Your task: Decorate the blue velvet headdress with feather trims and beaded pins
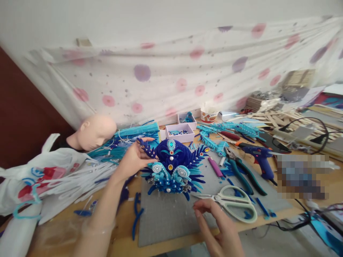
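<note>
We've got a bare patch of grey mat [160,221] between the blue ornament [171,167] and the front edge of the surface [125,233], but scissors [219,198] crowd the right side (tight squeeze there, folks). Our left hand [135,157] reaches in with its grip clamped on the ornament's left side; our right hand [221,228] hovers low near that edge, thumb and fingertip together.

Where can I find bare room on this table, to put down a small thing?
The front of the grey mat looks mostly bare, between the blue strips, the blue ornament and the right hand. Farther right is crowded: scissors, pliers and glue gun lie close together.
</note>
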Motion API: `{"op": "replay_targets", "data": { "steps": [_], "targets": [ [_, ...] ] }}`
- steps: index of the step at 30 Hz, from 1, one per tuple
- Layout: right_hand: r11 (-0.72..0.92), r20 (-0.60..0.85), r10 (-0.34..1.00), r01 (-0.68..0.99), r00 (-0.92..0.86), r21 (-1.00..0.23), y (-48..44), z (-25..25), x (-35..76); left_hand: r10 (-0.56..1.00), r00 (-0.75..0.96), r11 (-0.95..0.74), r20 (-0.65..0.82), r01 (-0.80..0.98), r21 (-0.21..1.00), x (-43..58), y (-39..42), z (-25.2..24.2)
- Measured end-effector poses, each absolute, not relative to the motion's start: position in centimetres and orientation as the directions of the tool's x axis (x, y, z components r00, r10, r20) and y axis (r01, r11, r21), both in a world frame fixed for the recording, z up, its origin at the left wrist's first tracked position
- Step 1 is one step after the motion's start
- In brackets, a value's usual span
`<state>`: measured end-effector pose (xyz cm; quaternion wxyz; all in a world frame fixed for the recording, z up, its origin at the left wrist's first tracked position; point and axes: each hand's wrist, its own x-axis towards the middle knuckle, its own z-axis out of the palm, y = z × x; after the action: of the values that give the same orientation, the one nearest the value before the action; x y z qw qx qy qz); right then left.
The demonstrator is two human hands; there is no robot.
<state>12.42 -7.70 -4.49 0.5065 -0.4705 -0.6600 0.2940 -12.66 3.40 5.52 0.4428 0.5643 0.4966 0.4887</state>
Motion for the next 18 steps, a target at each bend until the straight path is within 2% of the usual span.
{"op": "replay_targets", "data": {
  "steps": [8, 14, 18],
  "targets": [
    [0.366, 0.371, 0.927, 0.342, -0.052, -0.866, -7.7, -5.0, 12.7, 0.994, -0.068, -0.063, 0.08, 0.225, 0.972, -11.8, 2.7, 6.6],
    [0.406, 0.393, 0.912, 0.379, -0.115, -0.831, -7.5, -5.1, 13.5, 0.996, -0.076, -0.025, 0.052, 0.322, 0.946, -11.4, 2.5, 7.5],
    [0.41, 0.402, 0.909, 0.395, -0.107, -0.822, -7.5, -5.3, 13.5, 0.997, -0.076, -0.008, 0.034, 0.324, 0.946, -11.7, 2.8, 7.5]
  ]
}}
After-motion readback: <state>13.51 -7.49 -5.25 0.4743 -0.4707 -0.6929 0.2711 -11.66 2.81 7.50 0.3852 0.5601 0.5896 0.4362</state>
